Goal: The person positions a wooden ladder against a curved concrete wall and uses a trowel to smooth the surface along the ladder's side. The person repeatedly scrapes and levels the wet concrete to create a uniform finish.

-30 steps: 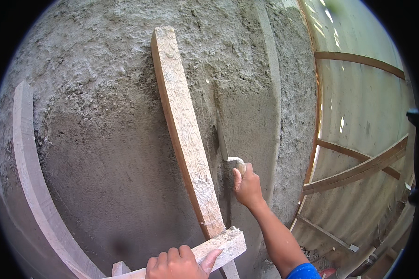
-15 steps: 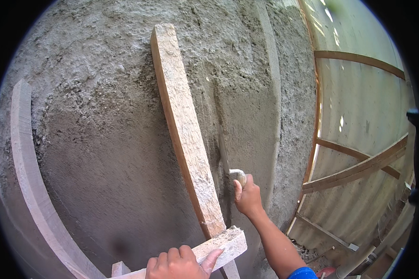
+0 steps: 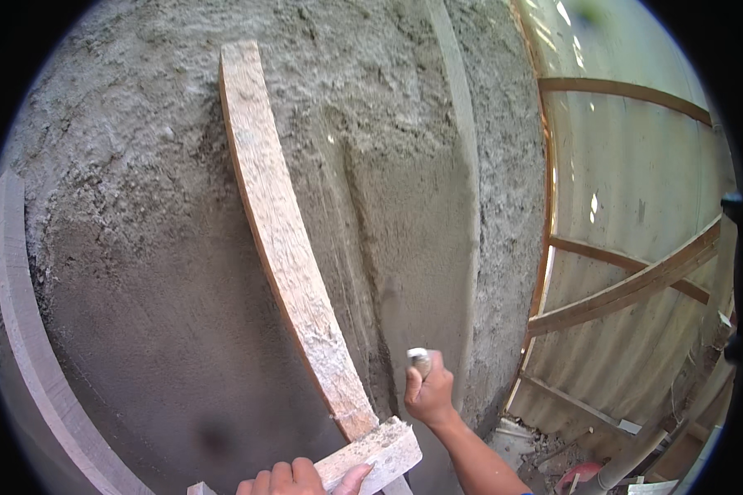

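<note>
Gripping the short wooden crosspiece (image 3: 371, 454) at the bottom centre of the frame, the left hand (image 3: 293, 478) has its fingers curled over the top edge and its thumb stretched along the wood. That crosspiece joins the lower end of a long wooden straightedge (image 3: 285, 239), which lies flat against the wet plastered wall (image 3: 140, 247) and runs from the upper left of centre down to the bottom centre, leaning slightly left at its top. The right hand (image 3: 428, 392), lower centre-right of the frame, is closed in a fist around a small metal tool (image 3: 419, 359) whose pale end shows above the knuckles; the rest of the tool is hidden in the fist, so its kind cannot be told. The tool touches the wall just to the right of the straightedge's lower end. Above this hand a smoother, flatter band of plaster (image 3: 413, 239) runs up the centre of the frame, with rougher plaster to either side. A curved wooden strip (image 3: 25, 330) lies along the left edge of the wall. At the right of the frame stands a corrugated sheet fence (image 3: 636, 181) braced by wooden rails (image 3: 636, 285), with rubble (image 3: 553, 454) at its foot in the lower right
</note>
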Demonstrator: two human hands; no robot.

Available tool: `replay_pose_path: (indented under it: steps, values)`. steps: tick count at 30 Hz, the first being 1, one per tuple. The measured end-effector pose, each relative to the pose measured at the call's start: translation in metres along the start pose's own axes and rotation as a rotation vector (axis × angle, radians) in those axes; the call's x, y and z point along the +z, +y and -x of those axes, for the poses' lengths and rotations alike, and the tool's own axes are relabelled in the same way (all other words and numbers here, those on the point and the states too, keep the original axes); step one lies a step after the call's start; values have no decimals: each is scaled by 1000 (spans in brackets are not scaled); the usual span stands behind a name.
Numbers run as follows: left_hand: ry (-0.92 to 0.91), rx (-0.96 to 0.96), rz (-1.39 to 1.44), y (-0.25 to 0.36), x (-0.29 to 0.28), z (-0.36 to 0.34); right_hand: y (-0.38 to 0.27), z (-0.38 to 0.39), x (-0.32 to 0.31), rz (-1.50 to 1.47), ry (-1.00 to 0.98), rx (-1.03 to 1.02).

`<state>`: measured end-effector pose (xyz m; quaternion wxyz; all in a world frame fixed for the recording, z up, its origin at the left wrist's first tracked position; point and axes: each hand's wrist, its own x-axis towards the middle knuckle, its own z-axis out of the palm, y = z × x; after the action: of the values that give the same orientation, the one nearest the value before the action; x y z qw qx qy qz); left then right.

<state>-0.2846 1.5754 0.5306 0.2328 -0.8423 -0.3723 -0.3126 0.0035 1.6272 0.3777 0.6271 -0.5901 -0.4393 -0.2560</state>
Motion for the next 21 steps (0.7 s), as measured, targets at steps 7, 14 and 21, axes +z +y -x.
replay_pose_path:
  steps: [7, 14, 21]
  values:
    - [-40, 7, -15, 1, 0, -1, 15, 10, 0, 107, -152, 119]
    - [-69, 0, -14, 2, 0, -1, 28, 25, 1, 12, -94, 49]
    - [-76, -2, -19, 4, -1, -2, 17, 21, -1, -90, -36, 73]
